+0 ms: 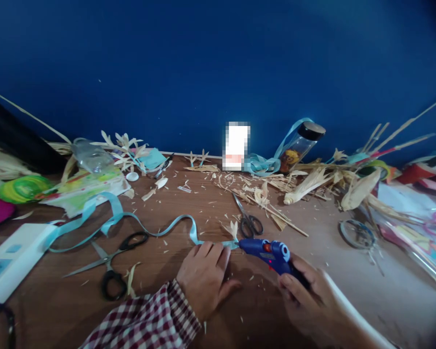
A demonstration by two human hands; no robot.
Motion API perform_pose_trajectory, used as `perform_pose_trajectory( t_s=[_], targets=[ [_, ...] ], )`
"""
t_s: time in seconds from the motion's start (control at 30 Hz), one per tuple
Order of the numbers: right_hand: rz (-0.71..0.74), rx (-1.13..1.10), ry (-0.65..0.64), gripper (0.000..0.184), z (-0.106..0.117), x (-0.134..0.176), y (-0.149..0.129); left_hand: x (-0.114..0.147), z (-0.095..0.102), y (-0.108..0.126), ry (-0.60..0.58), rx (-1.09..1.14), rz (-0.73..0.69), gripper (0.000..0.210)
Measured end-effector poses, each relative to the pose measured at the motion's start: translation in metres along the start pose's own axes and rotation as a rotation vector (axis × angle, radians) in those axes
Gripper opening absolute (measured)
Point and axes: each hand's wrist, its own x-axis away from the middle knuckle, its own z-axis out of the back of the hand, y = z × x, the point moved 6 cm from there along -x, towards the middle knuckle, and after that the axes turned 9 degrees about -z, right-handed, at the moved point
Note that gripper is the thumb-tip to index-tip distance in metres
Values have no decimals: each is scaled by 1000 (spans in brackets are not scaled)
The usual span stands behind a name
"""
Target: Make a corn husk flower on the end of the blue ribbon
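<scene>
My left hand (205, 276) lies palm down on the table, its fingers bent over a light blue ribbon (176, 222) and holding it down, with the thumb apart. By those fingertips, a small pale husk flower (233, 230) stands at the ribbon's end. In my right hand (305, 286) is a blue hot glue gun (265, 250), its nozzle pointing left at the ribbon end, close to or touching it; I cannot tell which. Small black-handled scissors (250, 224) lie just behind the glue gun. Larger scissors (109, 264) rest open left of my left hand.
A white power strip (22, 257) is at the left edge. Toward the blue wall (167, 72) stand a tilted black-lidded jar (300, 145), coiled ribbon (263, 165) and dry husks (308, 186). A wire coil (358, 234) lies right. Scraps litter the wooden table (160, 310).
</scene>
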Motion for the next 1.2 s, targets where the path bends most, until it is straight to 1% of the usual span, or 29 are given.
perform_pose_trajectory(
  t_s=[0.13, 0.3, 0.43, 0.53, 0.67, 0.73, 0.87, 0.97, 1.1, 1.2],
  targets=[
    [15, 45, 23, 27, -3, -3, 5, 0, 1, 0, 1, -2, 8, 54],
    [-1, 46, 11, 29, -3, -2, 9, -1, 2, 1, -2, 0, 3, 52],
    [18, 45, 22, 28, 3, 3, 4, -1, 0, 1, 8, -7, -5, 54],
    [0, 56, 31, 26, 7, 7, -2, 0, -1, 0, 23, -8, -3, 54],
    [-10, 68, 36, 24, 6, 5, -9, 1, -1, 0, 32, -9, 6, 52],
    [5, 70, 55, 27, 5, 2, -9, 0, 0, 1, 25, -16, 8, 52],
    [6, 42, 25, 29, 1, -1, 1, 0, 2, 1, 8, -13, 6, 51],
    [-22, 14, 12, 26, 5, 2, 7, 0, 2, 1, 17, -8, 3, 51],
    [-64, -49, 82, 29, 14, 10, 2, 0, 2, 1, 28, -17, 2, 52],
    [-88, -95, 104, 32, 12, 11, -3, 1, 2, 1, 32, -16, 2, 52]
  ],
)
